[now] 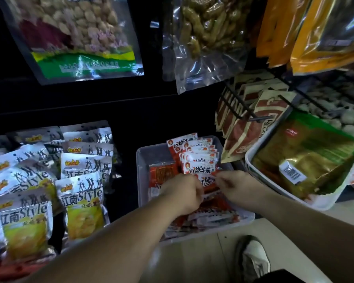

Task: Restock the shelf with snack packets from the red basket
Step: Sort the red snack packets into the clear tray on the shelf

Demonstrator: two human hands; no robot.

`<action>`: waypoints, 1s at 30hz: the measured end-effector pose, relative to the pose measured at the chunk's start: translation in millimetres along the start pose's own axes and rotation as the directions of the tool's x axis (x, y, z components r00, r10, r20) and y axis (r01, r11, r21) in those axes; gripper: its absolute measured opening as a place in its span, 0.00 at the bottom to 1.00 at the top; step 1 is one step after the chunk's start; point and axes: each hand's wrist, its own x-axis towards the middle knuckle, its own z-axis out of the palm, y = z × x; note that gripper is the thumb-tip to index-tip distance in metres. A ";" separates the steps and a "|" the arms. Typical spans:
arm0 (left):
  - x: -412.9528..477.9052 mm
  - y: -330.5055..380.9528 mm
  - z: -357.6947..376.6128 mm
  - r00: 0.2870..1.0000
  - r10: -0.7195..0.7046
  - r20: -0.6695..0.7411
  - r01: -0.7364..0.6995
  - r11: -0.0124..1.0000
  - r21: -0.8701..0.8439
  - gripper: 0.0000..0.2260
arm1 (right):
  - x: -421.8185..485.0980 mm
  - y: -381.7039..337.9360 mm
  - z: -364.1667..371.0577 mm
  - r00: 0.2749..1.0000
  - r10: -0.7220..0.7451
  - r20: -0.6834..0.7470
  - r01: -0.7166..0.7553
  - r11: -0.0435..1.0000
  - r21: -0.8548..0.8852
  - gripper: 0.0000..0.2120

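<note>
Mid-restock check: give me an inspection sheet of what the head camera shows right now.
Surface: clear bin holds the stock; pale floor in front of it.
Job's things: red-white packets stand in a row at the bin's back right, and more lie loose at its front.
Clutter: silver Style packets to the left; white tray of gold packets to the right.
Hands: left hand and right hand are both in the bin, fingers curled on a packet at the front of the row.
Cables: nothing seen.
Surroundings: hanging bags above; a shoe on the floor.
</note>
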 end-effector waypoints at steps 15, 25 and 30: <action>-14.4 -22.3 -2.2 0.957 -0.091 0.274 0.180 0.931 -0.319 0.16 | -11.7 -9.4 -6.7 0.915 0.216 0.341 -0.162 0.970 -0.182 0.16; -18.9 -31.2 20.3 0.994 -0.036 0.100 0.052 0.986 -0.156 0.11 | -2.8 -28.6 -5.6 0.871 0.265 0.413 -0.289 0.957 -0.006 0.10; -20.3 -11.9 14.6 0.982 -0.151 0.114 0.189 0.766 -0.614 0.10 | -2.4 -38.4 -9.5 0.877 0.250 0.410 -0.337 0.929 0.154 0.11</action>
